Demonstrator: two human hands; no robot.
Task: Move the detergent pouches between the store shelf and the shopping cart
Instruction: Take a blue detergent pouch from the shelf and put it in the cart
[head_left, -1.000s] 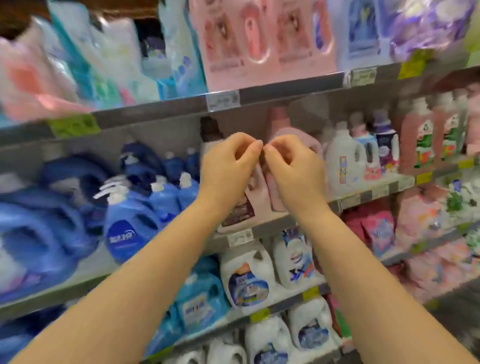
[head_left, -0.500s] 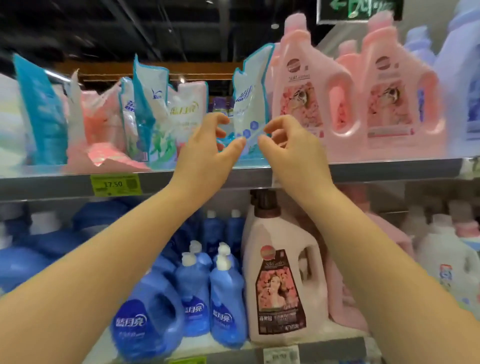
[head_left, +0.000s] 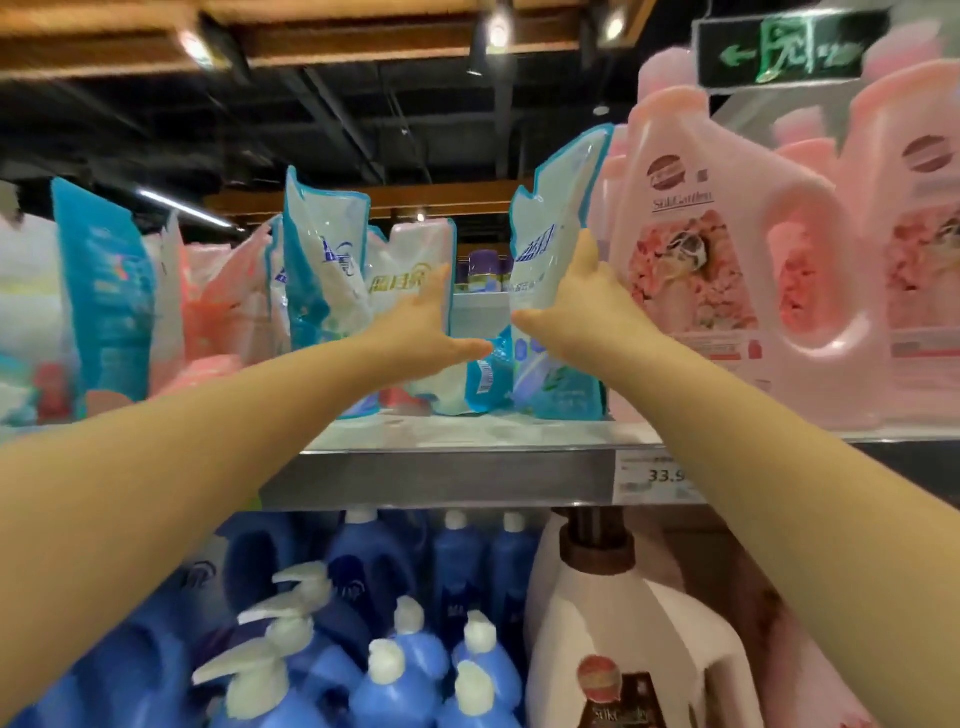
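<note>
Several detergent pouches stand upright on the top shelf (head_left: 441, 478). My left hand (head_left: 423, 332) reaches over the shelf edge, fingers spread, its fingertips against a white pouch with gold lettering (head_left: 402, 249). My right hand (head_left: 576, 306) lies flat on the front of a white-and-blue pouch (head_left: 558, 208) that leans on a pink jug; its thumb points up and no fingers wrap the pouch. A smaller blue pouch (head_left: 485, 379) sits low in the gap between my hands. No shopping cart is in view.
Big pink detergent jugs (head_left: 701, 260) fill the top shelf to the right. More teal and pink pouches (head_left: 104, 291) stand to the left. Blue pump bottles (head_left: 384, 675) and a white jug (head_left: 623, 649) are on the shelf below. A price tag (head_left: 654, 478) hangs on the shelf edge.
My view rose from the lower shelves to the top one. Both hands went up and forward, and opened from a close pinched pose to spread fingers against the pouches.
</note>
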